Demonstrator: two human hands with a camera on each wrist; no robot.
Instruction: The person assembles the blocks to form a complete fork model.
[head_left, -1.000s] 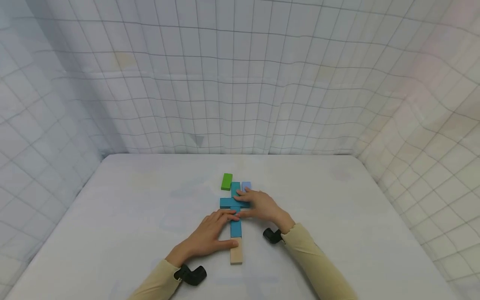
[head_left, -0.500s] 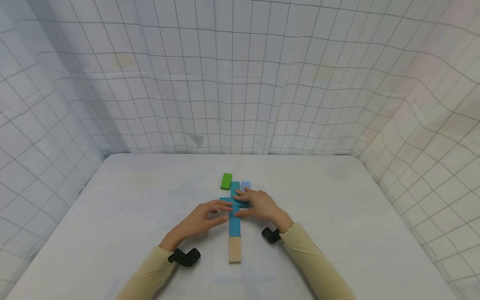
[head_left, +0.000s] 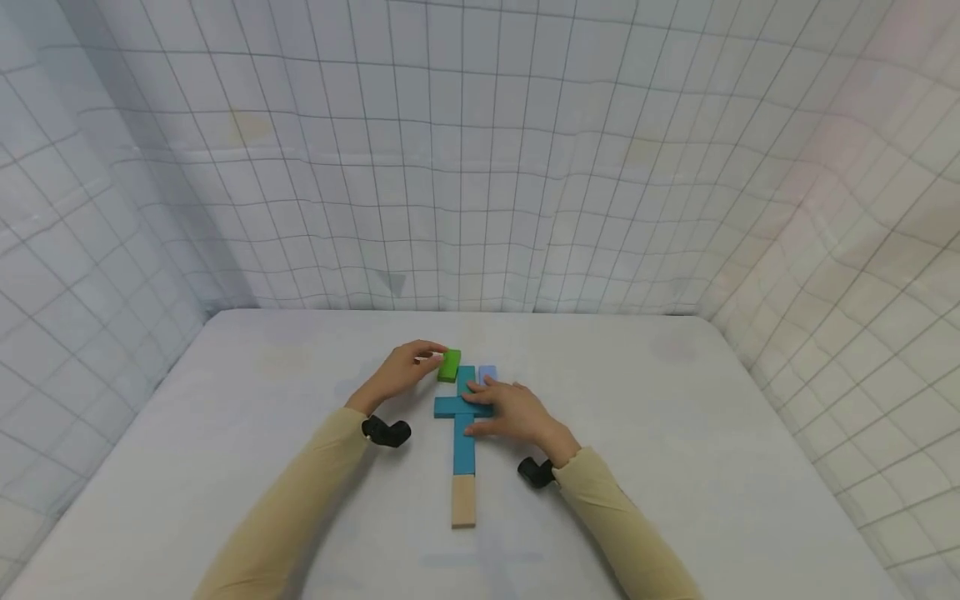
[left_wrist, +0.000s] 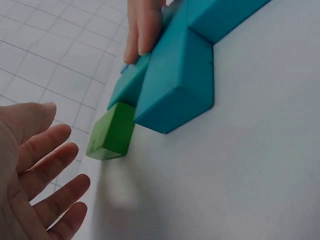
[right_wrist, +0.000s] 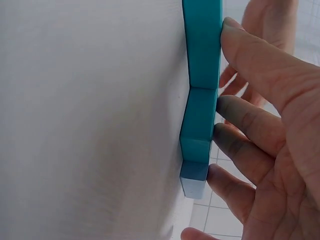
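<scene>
My left hand [head_left: 405, 369] is beside the left edge of a green block [head_left: 450, 365]. In the left wrist view its fingers spread loosely, with a gap between them and the green block [left_wrist: 112, 132]. My right hand [head_left: 519, 413] rests its fingertips on the tops of the teal blocks, as the right wrist view shows. Those blocks lie flat in a cross: a crosswise teal block [head_left: 448, 407], an upper teal block [head_left: 466, 379] and a lower teal block [head_left: 464, 454]. A pale blue block [head_left: 487, 372], partly hidden by the right fingers, sits right of the upper one.
A plain wooden block [head_left: 463, 502] continues the column below the lower teal block. All blocks lie on a white-covered table [head_left: 637, 375]. White gridded curtains [head_left: 480, 167] hang at the back and on both sides.
My left hand has lifted off the lower column and moved away to the green block at the upper left. My right hand has stayed at the teal blocks.
</scene>
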